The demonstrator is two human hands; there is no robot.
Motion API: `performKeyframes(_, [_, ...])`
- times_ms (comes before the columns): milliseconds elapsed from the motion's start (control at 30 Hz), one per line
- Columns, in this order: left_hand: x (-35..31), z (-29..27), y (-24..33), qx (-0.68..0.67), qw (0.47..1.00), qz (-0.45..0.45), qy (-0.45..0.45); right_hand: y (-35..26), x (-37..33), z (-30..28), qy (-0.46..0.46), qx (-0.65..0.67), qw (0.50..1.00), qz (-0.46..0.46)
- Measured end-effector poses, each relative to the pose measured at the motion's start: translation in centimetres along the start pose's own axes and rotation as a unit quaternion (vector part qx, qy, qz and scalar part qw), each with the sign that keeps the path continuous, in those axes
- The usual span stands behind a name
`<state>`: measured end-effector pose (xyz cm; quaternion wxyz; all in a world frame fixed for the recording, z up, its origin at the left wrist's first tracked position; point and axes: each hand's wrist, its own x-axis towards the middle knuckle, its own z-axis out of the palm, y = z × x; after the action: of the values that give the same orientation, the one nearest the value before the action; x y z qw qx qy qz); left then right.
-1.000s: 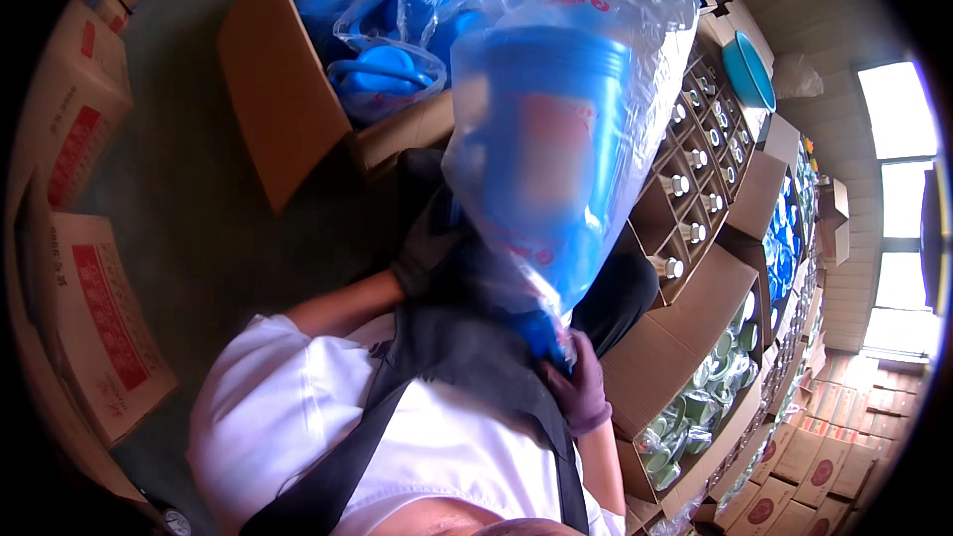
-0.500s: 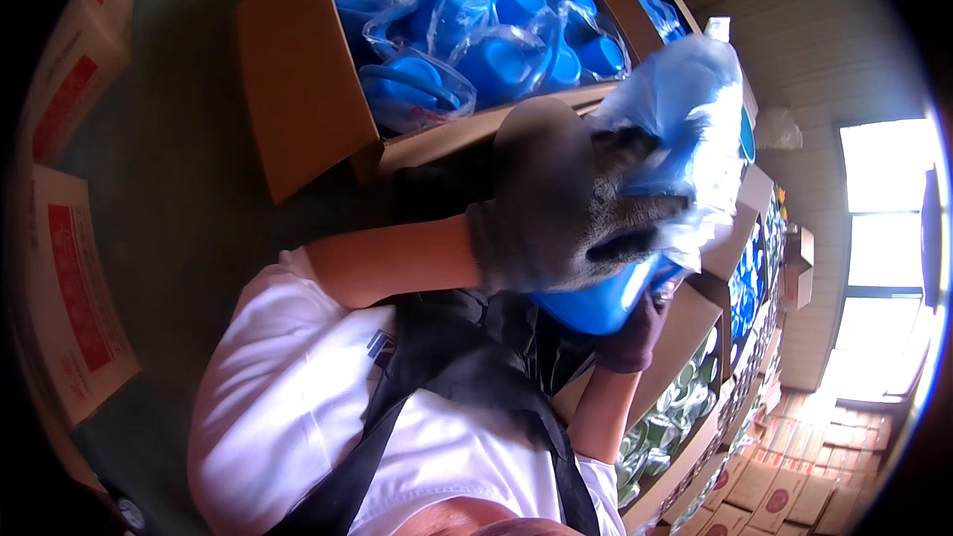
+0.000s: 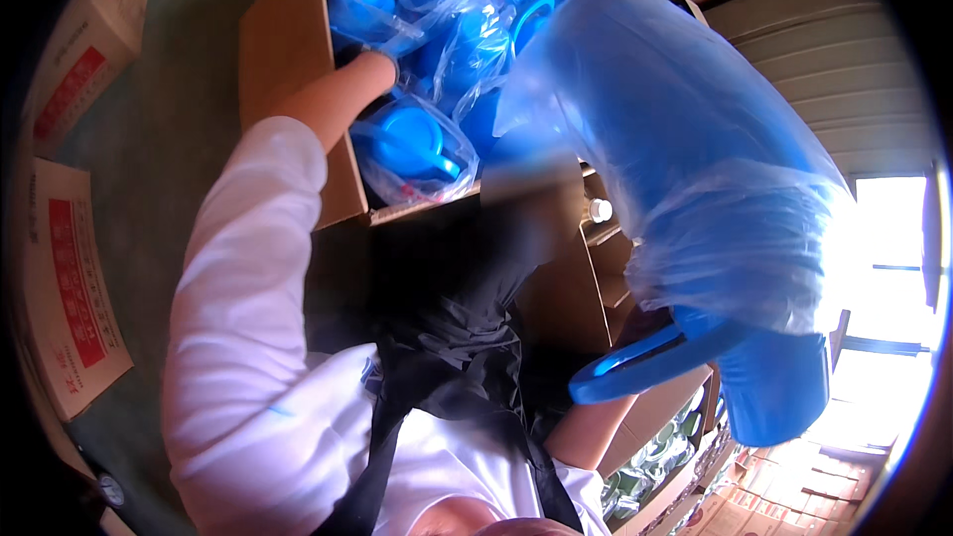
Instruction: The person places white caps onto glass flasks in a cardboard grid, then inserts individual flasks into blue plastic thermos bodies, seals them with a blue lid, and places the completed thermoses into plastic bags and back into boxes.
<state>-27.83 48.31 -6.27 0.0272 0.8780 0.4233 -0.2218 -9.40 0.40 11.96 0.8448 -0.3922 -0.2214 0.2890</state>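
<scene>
A large blue plastic jug [image 3: 774,387] with a long looped handle hangs close in front of me on the right, tilted. A clear plastic bag [image 3: 735,238] covers most of its length, while the handle end sticks out. My right hand [image 3: 647,323], in a dark glove, holds it from behind; the jug and bag hide most of the fingers. My left hand [image 3: 393,52] reaches into an open carton [image 3: 288,60] at the far side, among several bagged blue jugs [image 3: 409,139]. Plastic and jugs cover its fingers, so its grip cannot be made out.
Printed cartons [image 3: 79,288] stand along the left side. Below the raised jug, a lower carton holds green-and-clear wrapped items [image 3: 645,462]. A white-capped thing [image 3: 599,209] shows beside the open carton. Bright windows [image 3: 888,238] and stacked boxes [image 3: 784,496] lie at the right.
My left hand has left the bagged jug and moved away into the open carton. The jug in my right hand has come up closer and swung to the right.
</scene>
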Motion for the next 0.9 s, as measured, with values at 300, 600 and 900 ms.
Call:
performKeyframes(300, [-1.9, -1.0, 1.5, -0.064, 0.989, 0.134, -0.016, 6.9, 1.2, -2.2, 0.019, 0.150, 0.963, 0.222])
performKeyframes(600, [1.8, -1.7, -0.6, -0.117, 0.982, 0.145, -0.036, 11.8, 2.5, -1.0, -0.020, 0.295, 0.898, 0.326])
performKeyframes(900, [9.6, -1.6, -9.2, -0.383, 0.898, 0.215, -0.026, 11.3, 5.0, 5.3, 0.061, 0.123, 0.897, 0.420])
